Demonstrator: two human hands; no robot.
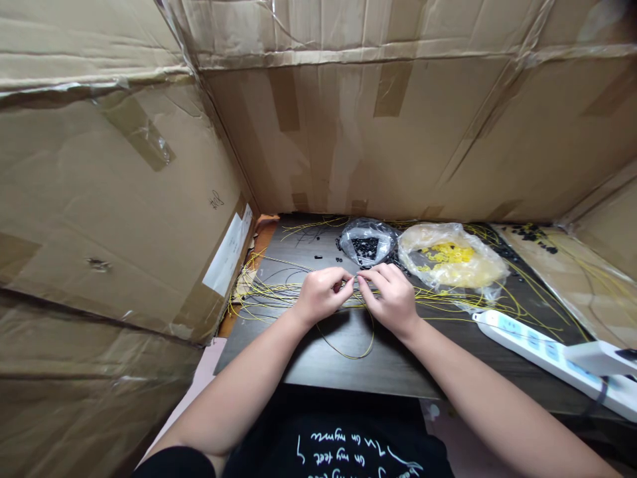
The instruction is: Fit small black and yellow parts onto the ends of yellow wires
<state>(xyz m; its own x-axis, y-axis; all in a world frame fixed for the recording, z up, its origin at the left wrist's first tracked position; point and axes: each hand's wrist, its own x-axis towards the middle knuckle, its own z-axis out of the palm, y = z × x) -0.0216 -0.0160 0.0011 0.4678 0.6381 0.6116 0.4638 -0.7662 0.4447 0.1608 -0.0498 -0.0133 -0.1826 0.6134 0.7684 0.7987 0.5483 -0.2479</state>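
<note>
My left hand (324, 292) and my right hand (391, 297) meet above the dark table, thumbs and forefingers pinched with the tips nearly touching. What sits between the fingertips is too small to make out. Under and beside both hands runs a loose bundle of thin yellow and dark wires (273, 292). One yellow wire loop (351, 357) curves down toward the table's front. Just beyond the hands lies a clear plastic bag of small black pieces (365, 247). To its right is a clear bag with small yellow pieces (450, 255).
Cardboard walls (348, 139) enclose the left, back and right of the dark table (318, 372). A white power strip (542, 352) with a plug lies at the right. Black pieces (535, 234) are scattered on cardboard at the back right.
</note>
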